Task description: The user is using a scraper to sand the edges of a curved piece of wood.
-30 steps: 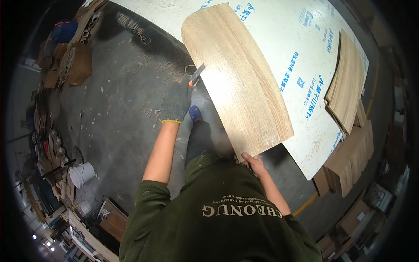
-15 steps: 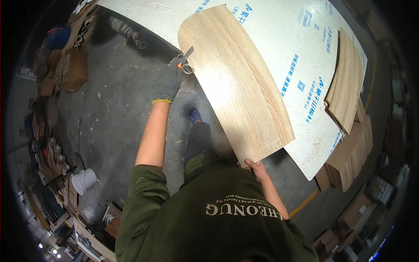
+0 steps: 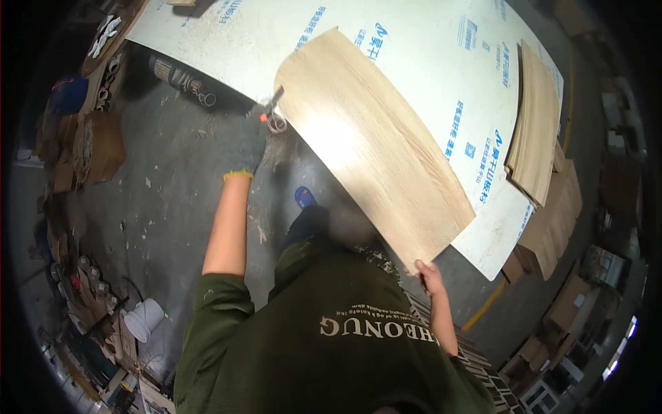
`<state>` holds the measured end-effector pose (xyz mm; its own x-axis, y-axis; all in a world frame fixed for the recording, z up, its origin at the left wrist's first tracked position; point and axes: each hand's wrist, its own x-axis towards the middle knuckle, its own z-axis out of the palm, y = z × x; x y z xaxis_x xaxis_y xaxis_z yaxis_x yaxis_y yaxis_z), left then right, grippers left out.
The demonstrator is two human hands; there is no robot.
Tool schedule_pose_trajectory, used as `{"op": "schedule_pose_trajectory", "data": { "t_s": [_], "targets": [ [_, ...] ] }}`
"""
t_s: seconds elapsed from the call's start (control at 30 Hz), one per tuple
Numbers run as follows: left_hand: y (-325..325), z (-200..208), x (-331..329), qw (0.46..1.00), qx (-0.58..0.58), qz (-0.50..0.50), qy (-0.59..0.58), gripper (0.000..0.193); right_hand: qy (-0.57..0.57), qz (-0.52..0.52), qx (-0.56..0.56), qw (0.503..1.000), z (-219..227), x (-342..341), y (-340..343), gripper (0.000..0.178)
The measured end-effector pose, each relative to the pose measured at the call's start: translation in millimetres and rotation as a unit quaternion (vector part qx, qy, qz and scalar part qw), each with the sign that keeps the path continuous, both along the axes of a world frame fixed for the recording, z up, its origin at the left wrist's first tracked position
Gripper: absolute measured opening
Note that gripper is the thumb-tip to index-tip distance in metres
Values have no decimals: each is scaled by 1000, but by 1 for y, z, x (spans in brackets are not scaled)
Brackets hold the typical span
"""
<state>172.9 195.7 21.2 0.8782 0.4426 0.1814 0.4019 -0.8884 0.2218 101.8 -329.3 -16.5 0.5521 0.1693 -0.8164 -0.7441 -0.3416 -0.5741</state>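
A long wood-grain board [image 3: 376, 148] with a curved far side lies slantwise over a white sheet-covered table [image 3: 420, 69]. My left hand [image 3: 243, 146], in a grey glove with a yellow cuff, is closed around a tool with a flat dark blade and an orange spot, seemingly a trimming knife [image 3: 273, 102]. Its blade meets the board's left edge near the rounded far corner. A thin curled strip [image 3: 276, 123] hangs just below the blade. My bare right hand [image 3: 430, 277] grips the board's near right corner, thumb on top; the fingers underneath are mostly hidden.
Several similar curved boards [image 3: 536, 124] are stacked at the table's right side, beside a cardboard box [image 3: 552, 221]. A motor-like machine [image 3: 176, 74] is under the table's left edge. A white bucket [image 3: 143, 319] and scraps are on the left.
The board's near end has swung right with my right hand. My left hand and the knife have shifted slightly left, staying at the board's edge. The view has also shifted.
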Motion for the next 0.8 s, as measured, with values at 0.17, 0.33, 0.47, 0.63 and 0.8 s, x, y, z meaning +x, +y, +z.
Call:
{"op": "schedule_pose_trajectory", "data": {
  "t_s": [0.17, 0.33, 0.47, 0.63, 0.8],
  "targets": [
    [-37, -6, -30, 999, 20, 7, 47, 30, -97, 81, -279, 952, 44, 54, -44, 44],
    [-40, -10, -33, 994, -83, 51, 55, 36, -389, 130, -407, 816, 69, 145, -13, 37],
    [-44, -20, -36, 997, -41, 51, 40, 37, -602, 132, -306, 726, 12, 254, 69, 44],
    [-56, -11, -33, 992, -68, 100, 20, 33, -589, 203, -276, 732, -25, 295, 196, 56],
    [-68, -72, -85, 986, 31, 160, -15, 25, -606, 253, -219, 722, -4, 287, 278, 56]
  ]
}}
